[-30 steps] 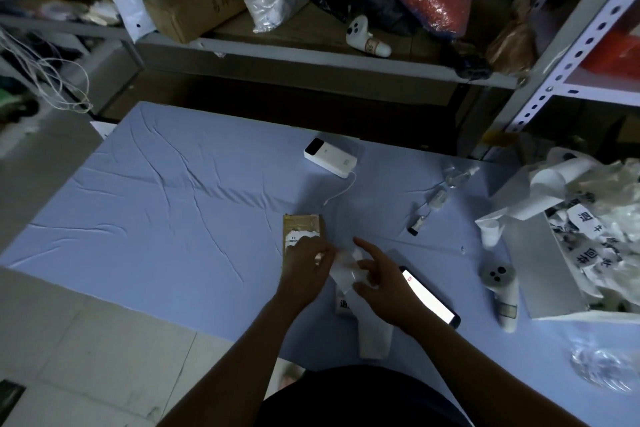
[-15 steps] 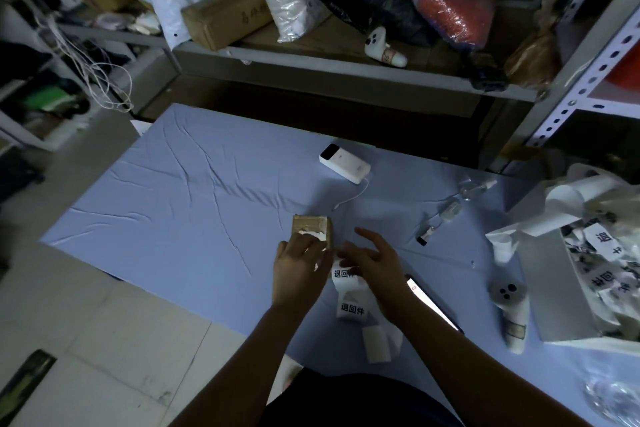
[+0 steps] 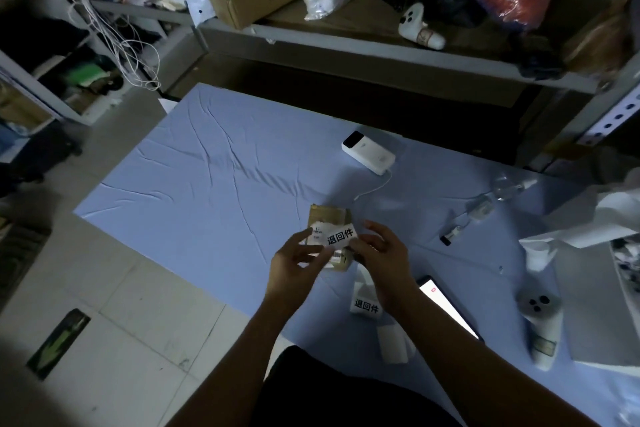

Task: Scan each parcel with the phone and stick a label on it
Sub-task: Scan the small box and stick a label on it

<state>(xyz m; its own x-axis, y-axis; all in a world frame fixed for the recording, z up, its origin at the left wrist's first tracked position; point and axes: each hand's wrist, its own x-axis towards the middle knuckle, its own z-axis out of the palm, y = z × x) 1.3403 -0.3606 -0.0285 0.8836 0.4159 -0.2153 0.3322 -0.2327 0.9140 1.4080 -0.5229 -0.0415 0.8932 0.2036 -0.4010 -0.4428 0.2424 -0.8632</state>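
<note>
Pinching label (image 3: 341, 236) with left hand (image 3: 294, 263) and right hand (image 3: 382, 250), half-hiding parcel (image 3: 329, 213) near tabletop (image 3: 207, 184) front edge; phone (image 3: 446, 305) partly covered.

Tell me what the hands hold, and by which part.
A label over the parcel: left hand pinches its left end, right hand its right end. Whether either also grips the parcel is unclear.

Peeled a label (image 3: 341, 236) off the label strip (image 3: 365, 305), now pinching it in the right hand (image 3: 384, 253) over the brown parcel (image 3: 329, 215); left hand (image 3: 294, 267) regripped at the parcel's near end.
</note>
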